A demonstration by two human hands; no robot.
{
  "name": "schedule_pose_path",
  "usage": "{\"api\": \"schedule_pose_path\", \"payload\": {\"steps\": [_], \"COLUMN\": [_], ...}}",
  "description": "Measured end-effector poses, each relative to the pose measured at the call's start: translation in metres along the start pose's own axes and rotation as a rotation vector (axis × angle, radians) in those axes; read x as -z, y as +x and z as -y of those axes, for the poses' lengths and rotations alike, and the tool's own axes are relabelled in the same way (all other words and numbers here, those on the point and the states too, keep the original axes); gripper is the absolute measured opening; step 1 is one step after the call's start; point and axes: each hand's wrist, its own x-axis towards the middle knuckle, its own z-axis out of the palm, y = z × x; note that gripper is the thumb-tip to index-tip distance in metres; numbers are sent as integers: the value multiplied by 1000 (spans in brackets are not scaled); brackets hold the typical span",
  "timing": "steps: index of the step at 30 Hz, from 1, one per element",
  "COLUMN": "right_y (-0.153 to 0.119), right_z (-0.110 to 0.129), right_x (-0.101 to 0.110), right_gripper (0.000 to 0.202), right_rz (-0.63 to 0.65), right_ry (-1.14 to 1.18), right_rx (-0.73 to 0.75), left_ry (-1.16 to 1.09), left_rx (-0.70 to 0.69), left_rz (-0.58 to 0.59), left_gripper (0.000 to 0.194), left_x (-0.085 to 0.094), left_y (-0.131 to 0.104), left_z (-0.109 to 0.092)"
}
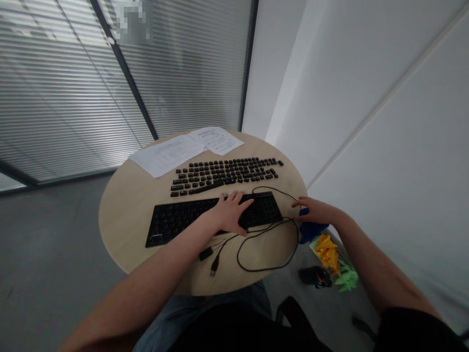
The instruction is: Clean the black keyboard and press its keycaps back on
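Observation:
My left hand (231,213) lies spread over the right half of a black keyboard base (179,217), whose keycaps are off over much of it. Its thumb points toward the near side. At the table's right edge, my right hand (315,210) has its fingers apart, with blue material (311,231) showing between and below them. The keyboard's black cable (269,270) runs past those fingertips and loops back over the table; whether they touch it, I cannot tell. Loose black keycaps (227,171) lie in rows beyond the keyboard. A USB plug (214,266) lies in front.
Printed sheets (172,154) lie at the back of the round table (117,205). A small black piece (205,253) sits near the plug. Orange folded paper (327,252), green paper (346,276) and a black object (314,276) are low down at the right, beside the white wall (384,122).

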Motion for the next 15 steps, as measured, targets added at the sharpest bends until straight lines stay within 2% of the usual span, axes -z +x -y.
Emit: {"api": "schedule_pose_path", "payload": {"steps": [5, 8, 11, 15], "right_y": [-9, -12, -16, -23], "right_z": [12, 20, 26, 35], "right_x": [-24, -35, -39, -39], "right_gripper": [56, 42, 21, 17], "right_rz": [-26, -97, -124, -156], "right_ry": [19, -11, -72, -133], "right_rx": [5, -34, -59, -59], "left_ry": [25, 4, -2, -8], "left_rx": [23, 38, 49, 34], "left_rz": [63, 62, 77, 99], "left_gripper": [129, 128, 129, 128], "left_x": [-7, -6, -3, 0], "left_y": [18, 19, 19, 21], "left_z": [6, 7, 8, 11]}}
